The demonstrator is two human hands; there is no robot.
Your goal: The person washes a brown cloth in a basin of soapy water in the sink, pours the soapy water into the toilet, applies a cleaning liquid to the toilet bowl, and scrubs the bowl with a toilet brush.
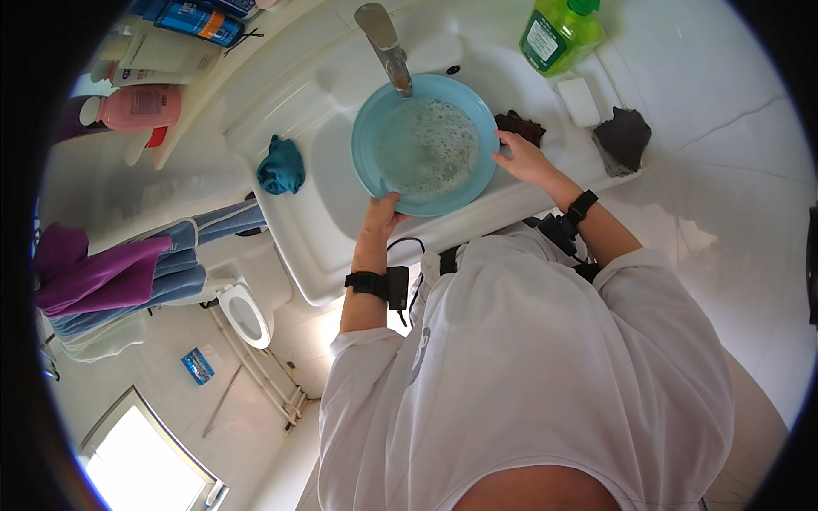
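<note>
A light blue plastic basin [362, 156] sits in the white washbasin [332, 191] beneath the chrome faucet [386, 48]. Foamy, cloudy water [428, 144] covers its bottom. My left hand [382, 216] grips the near left rim, thumb on top and the other fingers under the edge. On the right side my right hand [524, 156] has its thumb and fingers at the rim; whether it grips there is hard to tell. A dark brown bunched cloth [523, 128] lies just behind that hand. To the left, a crumpled teal cloth [281, 166] rests on the washbasin's ledge.
At the back right stand a green pump bottle [559, 38], a white block [579, 102] and a dark grey cloth [623, 140]. A shelf [211, 96] at left carries several bottles. Towels [128, 268] hang below it, near a toilet [245, 316].
</note>
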